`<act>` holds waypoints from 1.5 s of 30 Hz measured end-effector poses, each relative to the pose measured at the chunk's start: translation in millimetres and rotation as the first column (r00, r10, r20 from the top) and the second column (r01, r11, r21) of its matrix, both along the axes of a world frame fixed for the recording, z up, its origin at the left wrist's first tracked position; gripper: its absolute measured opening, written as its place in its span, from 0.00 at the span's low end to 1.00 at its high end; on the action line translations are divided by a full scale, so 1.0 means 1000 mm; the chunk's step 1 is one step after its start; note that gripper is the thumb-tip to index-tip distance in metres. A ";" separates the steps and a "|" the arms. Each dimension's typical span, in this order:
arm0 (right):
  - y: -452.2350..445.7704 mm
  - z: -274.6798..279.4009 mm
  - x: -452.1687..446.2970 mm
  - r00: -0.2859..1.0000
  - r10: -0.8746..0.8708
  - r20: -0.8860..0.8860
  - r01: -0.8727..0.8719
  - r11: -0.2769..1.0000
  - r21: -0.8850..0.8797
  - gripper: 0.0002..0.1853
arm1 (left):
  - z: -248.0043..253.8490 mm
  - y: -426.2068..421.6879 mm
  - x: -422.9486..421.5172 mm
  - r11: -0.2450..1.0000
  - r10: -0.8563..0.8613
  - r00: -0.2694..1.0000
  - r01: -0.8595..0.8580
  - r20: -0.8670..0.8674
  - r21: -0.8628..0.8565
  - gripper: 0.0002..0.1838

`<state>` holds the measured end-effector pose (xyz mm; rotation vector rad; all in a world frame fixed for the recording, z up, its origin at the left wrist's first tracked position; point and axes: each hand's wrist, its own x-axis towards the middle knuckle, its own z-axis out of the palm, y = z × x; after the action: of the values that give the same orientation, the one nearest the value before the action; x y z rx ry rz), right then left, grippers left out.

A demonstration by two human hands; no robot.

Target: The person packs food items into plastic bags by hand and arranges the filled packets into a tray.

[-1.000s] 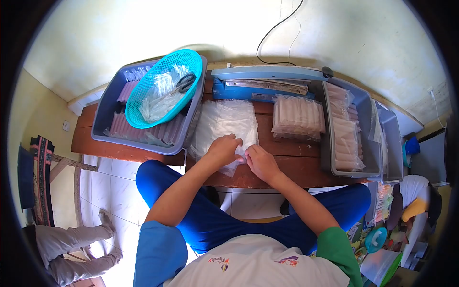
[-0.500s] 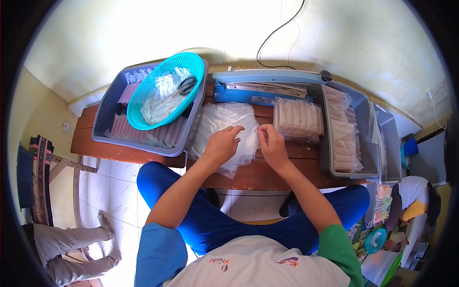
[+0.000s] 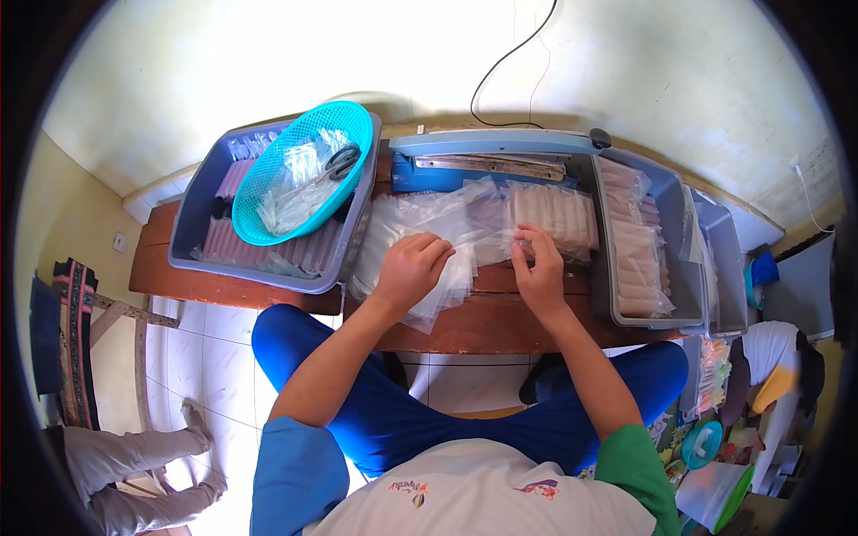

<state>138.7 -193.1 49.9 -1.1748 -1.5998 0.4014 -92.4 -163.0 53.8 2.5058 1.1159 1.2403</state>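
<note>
Clear flat plastic bags [image 3: 416,214] lie stacked on the brown wooden table. One clear bag [image 3: 487,219] extends rightward from the stack, its far end by my right hand [image 3: 538,268]. The thumb and forefinger of that hand are curled at the bag's edge; whether they pinch it is hard to tell. My left hand [image 3: 413,271] rests over the stack with curled fingers, and what is under them is hidden. Just beyond my right hand sits a bundle of filled pinkish tubes [image 3: 554,214] in clear plastic. A blue sealer [image 3: 500,143] with a long arm stands behind the bags.
At left, a grey-purple crate [image 3: 188,241] of pink tubes carries a tilted turquoise basket [image 3: 246,210] with plastic pieces and scissors [image 3: 342,162]. Grey crates [image 3: 688,308] with more tubes stand at right. Another person's legs [image 3: 134,451] show at lower left; a person bends at far right.
My right hand has moved right, away from my left hand. A clear bag now stretches from the stack toward the tube bundle. My left hand stays over the stack.
</note>
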 end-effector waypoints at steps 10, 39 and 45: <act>-0.039 -0.006 -0.037 0.911 0.200 0.361 -0.261 0.957 0.130 0.12 | -0.009 -0.012 0.021 0.994 0.083 0.995 -0.078 -0.061 0.073 0.04; 0.053 -0.091 -0.068 0.771 0.267 0.578 -0.023 0.919 -0.394 0.37 | -0.005 -0.026 0.023 0.988 -0.064 0.998 0.063 0.000 0.141 0.13; 0.041 -0.068 -0.072 0.717 0.104 0.689 0.083 0.969 -0.233 0.38 | -0.002 -0.028 0.021 0.986 -0.116 0.990 0.125 -0.083 0.112 0.16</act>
<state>66.6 -152.3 -18.4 -1.6376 -2.2597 0.1580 -71.1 -190.6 52.2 2.6830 0.9156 1.2213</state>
